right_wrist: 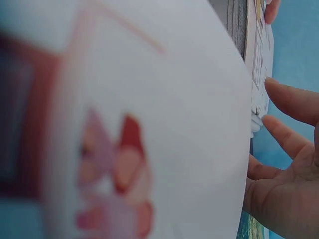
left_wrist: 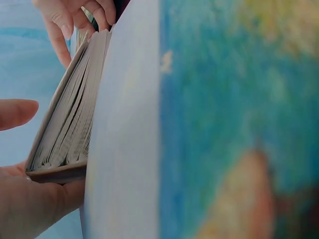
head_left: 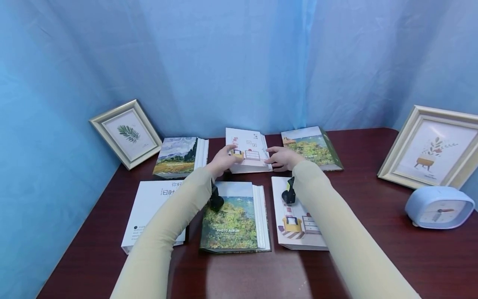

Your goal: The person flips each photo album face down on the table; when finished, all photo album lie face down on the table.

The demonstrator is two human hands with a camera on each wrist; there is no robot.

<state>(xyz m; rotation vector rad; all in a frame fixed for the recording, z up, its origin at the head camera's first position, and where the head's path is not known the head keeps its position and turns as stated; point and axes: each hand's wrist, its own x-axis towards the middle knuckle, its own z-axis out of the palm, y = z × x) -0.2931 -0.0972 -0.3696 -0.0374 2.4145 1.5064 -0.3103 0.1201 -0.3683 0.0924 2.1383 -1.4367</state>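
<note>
A white photo album with a drawn room on its cover lies in the middle of the back row. My left hand is at its left side, fingers against the edge. In the left wrist view the thumb stands clear of the cover, while other fingers lie by the brown spine. At the album's right side is my right hand. Its fingers look spread and loosely bent near the page edge in the right wrist view; exact contact is hard to tell.
Beside it lie a landscape album and a garden-cover album. In front lie a white album, a painted album and another room-drawing album. Two picture frames flank them; a blue clock sits right.
</note>
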